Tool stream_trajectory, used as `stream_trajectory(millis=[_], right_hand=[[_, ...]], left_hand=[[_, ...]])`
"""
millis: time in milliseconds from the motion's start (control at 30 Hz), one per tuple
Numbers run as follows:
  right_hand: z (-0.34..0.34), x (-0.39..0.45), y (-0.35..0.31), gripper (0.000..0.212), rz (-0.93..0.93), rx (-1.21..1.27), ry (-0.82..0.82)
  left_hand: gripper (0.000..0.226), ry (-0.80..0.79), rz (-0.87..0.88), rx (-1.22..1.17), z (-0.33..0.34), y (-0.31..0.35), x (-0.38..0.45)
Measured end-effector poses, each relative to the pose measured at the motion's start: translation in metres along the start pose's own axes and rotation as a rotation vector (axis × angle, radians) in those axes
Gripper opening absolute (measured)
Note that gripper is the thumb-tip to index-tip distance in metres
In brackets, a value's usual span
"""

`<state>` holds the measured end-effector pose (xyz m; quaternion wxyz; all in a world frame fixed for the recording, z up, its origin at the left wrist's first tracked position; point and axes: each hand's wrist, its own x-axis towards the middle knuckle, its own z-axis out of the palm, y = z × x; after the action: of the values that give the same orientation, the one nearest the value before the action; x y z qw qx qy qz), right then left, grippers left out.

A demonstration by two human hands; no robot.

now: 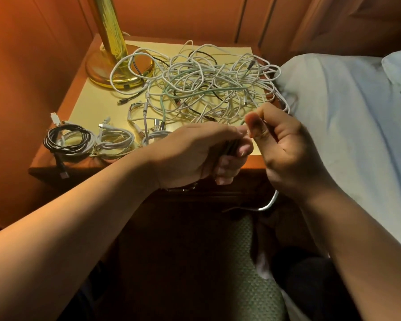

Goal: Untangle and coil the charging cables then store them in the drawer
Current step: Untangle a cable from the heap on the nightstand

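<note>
Dark cable (232, 148) bunched in your left hand (202, 154), right hand (285, 154) pinching its strand near the lamp (111, 42); you're mid-coil, so wrap another loop next.

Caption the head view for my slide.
Both hands, left hand and right hand, coil a dark cable beside the tangled cables.

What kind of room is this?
Probably a bedroom. A wooden nightstand with a brass lamp stands beside a bed with pale sheets, under a tangle of charging cables.
</note>
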<state>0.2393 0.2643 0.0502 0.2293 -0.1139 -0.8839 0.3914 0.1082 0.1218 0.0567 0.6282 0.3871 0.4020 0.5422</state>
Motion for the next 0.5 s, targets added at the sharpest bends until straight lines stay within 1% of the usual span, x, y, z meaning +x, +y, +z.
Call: stream_trajectory(millis=[100,200,267,300,333,367,400,467,500], right_hand=[[0.006,0.003,0.000,0.044,0.101,0.067,-0.064],[0.012,0.002,0.004,0.038,0.210,0.122,-0.158],[0.014,0.000,0.002,0.038,0.232,0.104,-0.210],[0.015,-0.001,-0.002,0.042,0.217,0.093,-0.248],[0.016,-0.002,-0.008,0.043,0.253,0.142,-0.288],[0.017,0.001,-0.013,0.043,0.327,0.242,-0.312],[0.019,0.002,-0.018,0.042,0.387,0.325,-0.323],[0.023,-0.002,-0.020,0.043,0.398,0.380,-0.359],[0.024,-0.006,-0.018,0.049,0.370,0.310,-0.386]], left_hand=[[0.036,-0.007,0.014,-0.098,-0.002,-0.003,0.000],[0.033,-0.013,0.029,-0.170,0.000,-0.004,0.000],[0.033,-0.034,0.033,-0.216,0.002,-0.005,0.000],[0.035,-0.046,0.032,-0.244,0.003,-0.004,0.000],[0.036,-0.051,0.034,-0.273,0.004,-0.003,0.000],[0.038,-0.049,0.045,-0.301,0.004,-0.002,0.000],[0.039,-0.040,0.069,-0.328,0.004,-0.001,0.000],[0.040,0.016,0.140,-0.367,0.003,0.000,0.000],[0.041,0.065,0.176,-0.382,0.003,0.000,0.000]])
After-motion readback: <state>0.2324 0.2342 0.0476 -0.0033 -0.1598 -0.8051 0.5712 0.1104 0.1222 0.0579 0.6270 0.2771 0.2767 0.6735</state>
